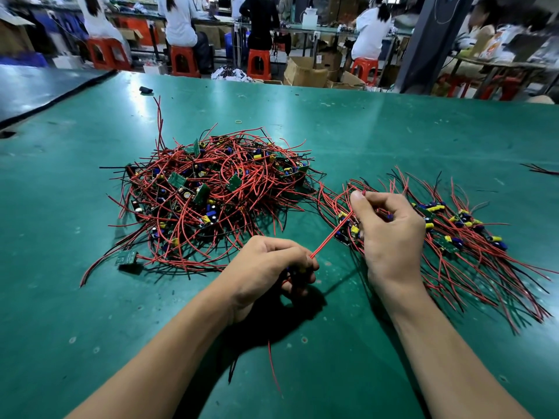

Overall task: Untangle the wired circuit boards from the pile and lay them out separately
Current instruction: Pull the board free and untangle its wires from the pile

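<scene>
A tangled pile (211,189) of small green circuit boards with red and black wires lies on the green table mat (378,131), left of centre. To the right, several boards (459,234) lie side by side with their wires fanned out. My left hand (266,267) grips a circuit board, mostly hidden in the fist; its red and black wires hang below the wrist. A taut red wire (331,235) runs from that fist up to my right hand (390,234), which pinches the wire's end between thumb and forefinger, above the left end of the laid-out row.
One loose board (127,257) lies at the pile's near left edge. A small black object (146,90) and a rubber band (239,121) lie farther back on the table. Beyond the far edge are people seated on red stools and cardboard boxes.
</scene>
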Available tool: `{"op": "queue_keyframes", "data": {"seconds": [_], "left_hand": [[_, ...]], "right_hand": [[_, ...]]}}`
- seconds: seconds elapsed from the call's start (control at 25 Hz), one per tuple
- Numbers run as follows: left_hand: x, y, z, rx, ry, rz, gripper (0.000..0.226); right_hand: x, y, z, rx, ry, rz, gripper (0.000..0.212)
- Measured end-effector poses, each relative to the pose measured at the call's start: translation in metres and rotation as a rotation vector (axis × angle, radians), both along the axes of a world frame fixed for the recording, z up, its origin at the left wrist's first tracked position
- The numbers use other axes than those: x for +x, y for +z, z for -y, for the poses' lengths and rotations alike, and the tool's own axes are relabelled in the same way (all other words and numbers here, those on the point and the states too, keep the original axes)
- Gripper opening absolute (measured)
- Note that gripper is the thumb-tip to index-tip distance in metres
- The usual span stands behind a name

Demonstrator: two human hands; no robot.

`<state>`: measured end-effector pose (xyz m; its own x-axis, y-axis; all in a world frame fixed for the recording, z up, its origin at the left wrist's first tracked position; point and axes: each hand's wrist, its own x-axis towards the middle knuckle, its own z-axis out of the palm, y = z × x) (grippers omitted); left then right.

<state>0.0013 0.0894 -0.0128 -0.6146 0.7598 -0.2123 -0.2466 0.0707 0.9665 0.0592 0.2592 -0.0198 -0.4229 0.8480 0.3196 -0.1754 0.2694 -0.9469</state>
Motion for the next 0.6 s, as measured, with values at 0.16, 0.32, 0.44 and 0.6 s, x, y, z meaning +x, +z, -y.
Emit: {"op": "queue_keyframes", "data": {"seconds": [0.16,0.32,0.44,0.6], "left_hand": [[-0.0057,0.0001,0.005,-0.016,-0.018,0.012,0.03],[-0.0062,-0.002,0.0034,-0.025,-0.011,0.019,0.029],[-0.0078,-0.004,0.0043,-0.018,0.038,0.035,0.023],[-0.0072,-0.0053,0.0025,0.011,0.093,0.043,0.016]], "right_hand": [[0.0017,-0.0032,-0.0004,0.279,-0.092,0.043,0.017],[-0.0017,-0.0064,-0.0044,0.104,-0.064,0.036,0.017],[-0.0028,-0.0053,-0.0038,-0.165,0.071,-0.023,0.013],[-0.0009,0.0001,-0.0015,-0.537,0.432,0.046,0.03]]}}
